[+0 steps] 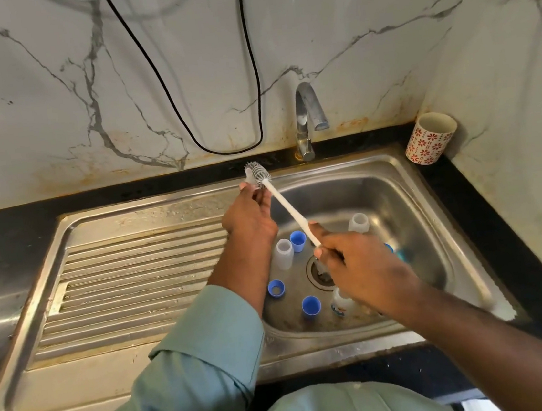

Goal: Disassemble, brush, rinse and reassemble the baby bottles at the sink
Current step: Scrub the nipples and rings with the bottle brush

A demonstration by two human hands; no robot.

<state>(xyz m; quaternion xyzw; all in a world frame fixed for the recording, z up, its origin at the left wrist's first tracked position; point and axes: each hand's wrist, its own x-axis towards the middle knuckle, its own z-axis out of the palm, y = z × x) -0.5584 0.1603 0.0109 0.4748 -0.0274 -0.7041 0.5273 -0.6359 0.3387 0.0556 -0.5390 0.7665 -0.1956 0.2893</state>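
My right hand [357, 263] grips the lower end of a long white bottle brush [288, 208] above the sink basin [397, 197]. Its grey bristled head [256, 172] points up and away, and my left hand [250, 216] pinches something small and white against the bristles; what it is cannot be told. In the basin lie loose bottle parts: a clear bottle body [284, 253], another clear bottle body [358, 223], three blue caps [298, 240] [276, 288] [310, 305], and a bottle with a printed label [341, 303] partly hidden under my right wrist.
The tap [308, 113] stands behind the basin with no water running. A ribbed steel drainboard [130, 289] lies to the left. A red-flowered cup [429, 138] stands in the back right corner on the black counter. A black cable [222, 143] hangs on the marble wall.
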